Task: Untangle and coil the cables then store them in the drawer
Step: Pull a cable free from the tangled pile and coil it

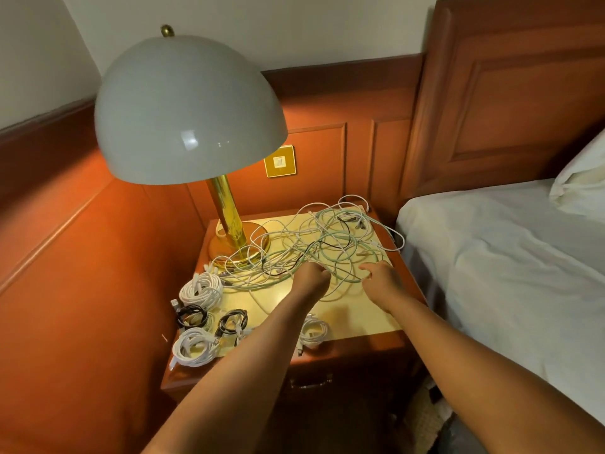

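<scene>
We see a loose tangle of cables (pixel 314 244) sprawled across the far half of the yellow worktop (pixel 353 317): thin white, pale green and a few black strands looping over one another, some reaching the brass base of the lamp (pixel 193 109). Our left hand (pixel 312 278) is clenched around strands at the near edge of the tangle. Our right hand (pixel 381 278) has its fingers curled onto a pale green loop just beside it. Along the near left edge lie coiled bundles (pixel 199 290), white and black. The drawer (pixel 311 381) below is closed.
</scene>
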`<control>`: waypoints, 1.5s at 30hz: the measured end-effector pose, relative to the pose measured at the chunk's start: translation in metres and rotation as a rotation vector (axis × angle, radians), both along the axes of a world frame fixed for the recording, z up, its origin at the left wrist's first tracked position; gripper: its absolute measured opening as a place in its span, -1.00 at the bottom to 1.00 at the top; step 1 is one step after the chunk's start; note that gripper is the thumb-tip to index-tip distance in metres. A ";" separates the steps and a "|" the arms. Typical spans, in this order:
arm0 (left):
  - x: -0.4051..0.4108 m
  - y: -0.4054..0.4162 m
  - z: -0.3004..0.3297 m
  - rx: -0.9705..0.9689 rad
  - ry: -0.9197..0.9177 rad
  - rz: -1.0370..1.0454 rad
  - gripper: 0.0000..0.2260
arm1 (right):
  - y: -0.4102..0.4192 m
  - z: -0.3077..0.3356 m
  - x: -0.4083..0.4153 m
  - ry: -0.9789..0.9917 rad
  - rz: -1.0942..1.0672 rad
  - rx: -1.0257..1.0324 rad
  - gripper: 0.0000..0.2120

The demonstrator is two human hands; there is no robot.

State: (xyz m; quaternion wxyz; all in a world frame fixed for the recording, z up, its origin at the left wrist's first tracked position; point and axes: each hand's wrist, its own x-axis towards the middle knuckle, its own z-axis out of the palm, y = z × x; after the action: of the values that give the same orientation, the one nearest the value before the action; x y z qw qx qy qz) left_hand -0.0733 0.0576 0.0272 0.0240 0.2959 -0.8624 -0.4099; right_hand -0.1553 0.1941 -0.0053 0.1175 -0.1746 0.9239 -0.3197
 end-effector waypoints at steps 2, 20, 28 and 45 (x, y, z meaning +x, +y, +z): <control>-0.015 -0.002 -0.012 0.092 -0.038 0.056 -0.71 | -0.008 -0.014 -0.008 0.028 0.038 0.076 -0.62; -0.018 -0.017 0.108 0.905 0.617 0.071 -0.79 | 0.004 0.018 0.018 0.222 -0.038 -0.580 -0.63; 0.023 0.014 0.098 0.393 0.264 -0.111 -0.75 | 0.017 0.110 0.036 -0.435 0.015 -1.071 -0.80; 0.097 0.019 0.115 0.153 0.575 0.104 -0.84 | 0.018 0.175 0.077 0.028 0.238 -0.563 -0.85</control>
State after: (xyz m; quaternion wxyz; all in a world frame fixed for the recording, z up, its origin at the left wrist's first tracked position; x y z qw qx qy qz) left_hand 0.0236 0.0761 0.1417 0.2658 0.2122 -0.7706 -0.5389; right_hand -0.0785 0.2116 0.1693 0.0885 -0.3114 0.7737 -0.5447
